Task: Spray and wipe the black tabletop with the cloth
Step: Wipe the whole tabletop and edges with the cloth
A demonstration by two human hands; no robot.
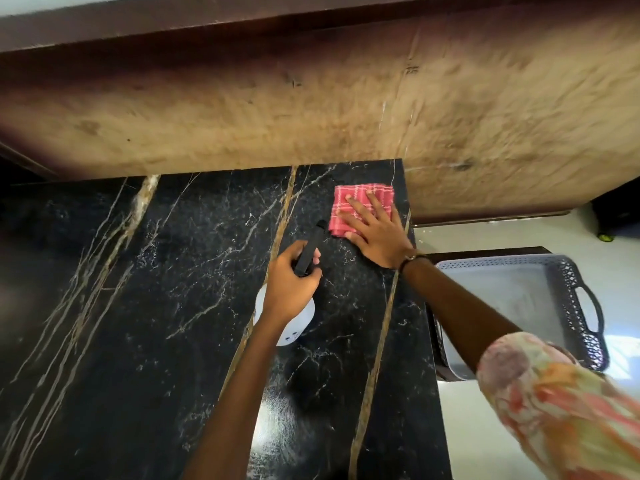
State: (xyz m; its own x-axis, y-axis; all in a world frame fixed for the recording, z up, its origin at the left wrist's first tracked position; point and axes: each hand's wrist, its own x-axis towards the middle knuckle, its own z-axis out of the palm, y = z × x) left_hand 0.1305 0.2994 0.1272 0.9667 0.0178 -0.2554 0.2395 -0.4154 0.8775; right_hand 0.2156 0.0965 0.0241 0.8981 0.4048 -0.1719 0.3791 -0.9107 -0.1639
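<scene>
Wiping the far right corner of the black bench

Right hand (375, 233) lies flat, fingers spread, pressing the red cloth (356, 206) onto the bench (173, 271) — left hand (294, 282) grips the spray bottle (304, 271) just beside it, nozzle aimed toward the cloth.

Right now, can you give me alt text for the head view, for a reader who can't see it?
A right hand presses a folded red checked cloth flat near the far right corner of a black marble tabletop, while the left hand grips a white spray bottle by its black trigger head. A grey basket sits beyond the table's right edge.
</scene>
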